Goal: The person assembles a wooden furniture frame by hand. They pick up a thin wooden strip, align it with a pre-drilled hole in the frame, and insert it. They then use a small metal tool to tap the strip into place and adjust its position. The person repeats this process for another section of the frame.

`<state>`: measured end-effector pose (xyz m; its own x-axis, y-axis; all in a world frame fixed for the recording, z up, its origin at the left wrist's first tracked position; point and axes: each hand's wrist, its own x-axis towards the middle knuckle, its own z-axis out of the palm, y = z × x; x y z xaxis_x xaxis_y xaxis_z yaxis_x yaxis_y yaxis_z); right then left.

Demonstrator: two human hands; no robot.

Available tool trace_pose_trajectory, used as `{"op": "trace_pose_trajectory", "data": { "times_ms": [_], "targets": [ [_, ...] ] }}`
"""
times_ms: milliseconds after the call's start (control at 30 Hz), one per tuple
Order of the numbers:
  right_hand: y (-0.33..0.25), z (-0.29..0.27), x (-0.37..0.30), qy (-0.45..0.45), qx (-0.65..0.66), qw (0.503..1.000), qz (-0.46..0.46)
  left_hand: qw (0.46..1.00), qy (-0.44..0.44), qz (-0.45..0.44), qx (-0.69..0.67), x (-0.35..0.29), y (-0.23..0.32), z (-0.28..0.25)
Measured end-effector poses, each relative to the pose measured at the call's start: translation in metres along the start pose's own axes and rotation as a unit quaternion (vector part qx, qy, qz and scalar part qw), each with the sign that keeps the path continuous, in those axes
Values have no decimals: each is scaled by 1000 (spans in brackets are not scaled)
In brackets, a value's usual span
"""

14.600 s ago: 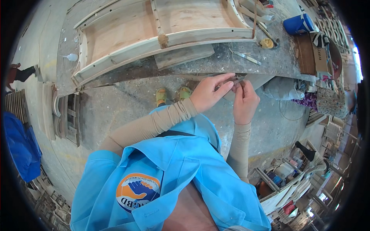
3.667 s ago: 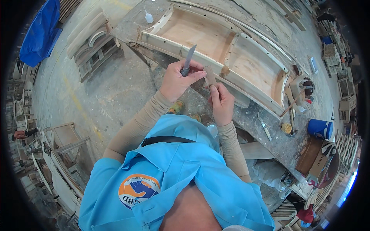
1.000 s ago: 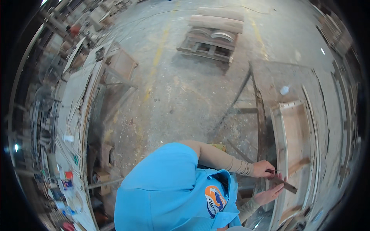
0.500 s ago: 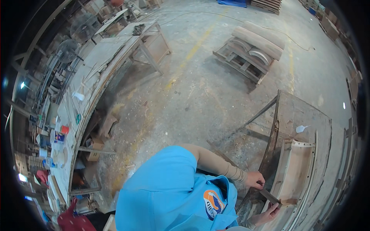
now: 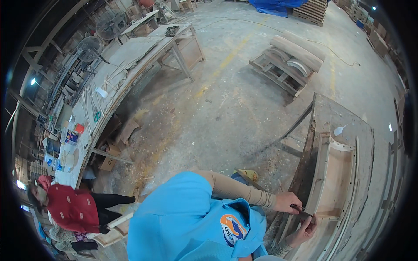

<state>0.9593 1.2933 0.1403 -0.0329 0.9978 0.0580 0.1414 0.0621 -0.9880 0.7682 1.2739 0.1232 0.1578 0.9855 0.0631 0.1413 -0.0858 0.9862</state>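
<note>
At the lower right, my left hand (image 5: 287, 202) pinches one end of a dark brown flat strip (image 5: 303, 213). My right hand (image 5: 305, 229), nearer to me, has its fingers closed at the strip's other end. Both hands are close together above the near part of a shallow wooden frame (image 5: 322, 174), which has a pale panel inside and a curved far end. The frame lies on a worn workbench (image 5: 337, 108). What the strip is made of cannot be made out.
A white squeeze bottle (image 5: 340, 130) lies beyond the frame. On the left, a person in red (image 5: 72, 208) stands beside a wooden piece (image 5: 109, 235), near a long table (image 5: 130, 54). Curved wooden panels (image 5: 296, 48) rest on a low wooden stand on the floor.
My hands have come closer together, and less of the strip shows between them. The view has shifted, bringing the person in red further into sight on the left.
</note>
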Motion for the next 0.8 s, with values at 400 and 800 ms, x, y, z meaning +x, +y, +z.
{"op": "trace_pose_trajectory", "data": {
  "times_ms": [400,800],
  "targets": [
    [-6,-3,-22,43,13,999,3,999,18,7,27,3,-2,31],
    [-6,-18,-29,29,-56,998,7,999,38,5,8,5,-2,49]
  ]
}}
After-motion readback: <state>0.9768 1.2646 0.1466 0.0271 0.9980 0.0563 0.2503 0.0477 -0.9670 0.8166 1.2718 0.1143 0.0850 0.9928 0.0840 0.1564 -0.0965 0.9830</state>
